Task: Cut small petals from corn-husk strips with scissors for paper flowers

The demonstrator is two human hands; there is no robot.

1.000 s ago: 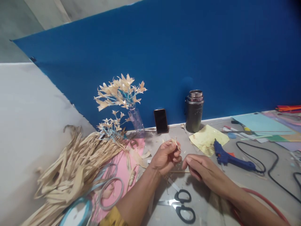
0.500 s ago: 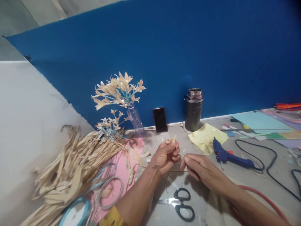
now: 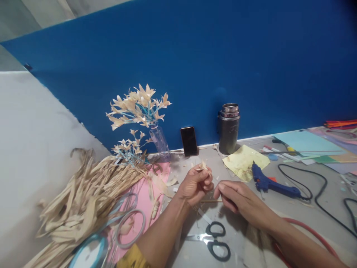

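Note:
In front of me, my left hand (image 3: pixel 196 186) is closed in a pinch around a small pale corn-husk flower (image 3: pixel 205 168), its petal tips showing above the thumb. My right hand (image 3: pixel 237 195) sits just to the right with fingers curled and pressed together; whatever they grip is hidden. A thin brown stick (image 3: pixel 212 201) runs low between the hands, and I cannot tell whether either holds it. Below them lie black-handled scissors (image 3: pixel 209 237), blades pointing left. A blue glue gun (image 3: pixel 276 186) rests on the table to the right of my right hand.
Dried husks (image 3: pixel 80 193) heap at left beside pink paper (image 3: pixel 139 223) and tape rolls (image 3: pixel 130 243). A clear vase (image 3: pixel 159 139) with husk flowers (image 3: pixel 142 102), a phone (image 3: pixel 189 141) and a dark flask (image 3: pixel 228 130) stand along the blue wall. Yellow paper (image 3: pixel 237 162) and a black cable (image 3: pixel 325 186) lie right.
The view has shifted slightly. The husk flower's petals in my left hand sit at a slightly different angle; both hands otherwise keep nearly the same place and grip.

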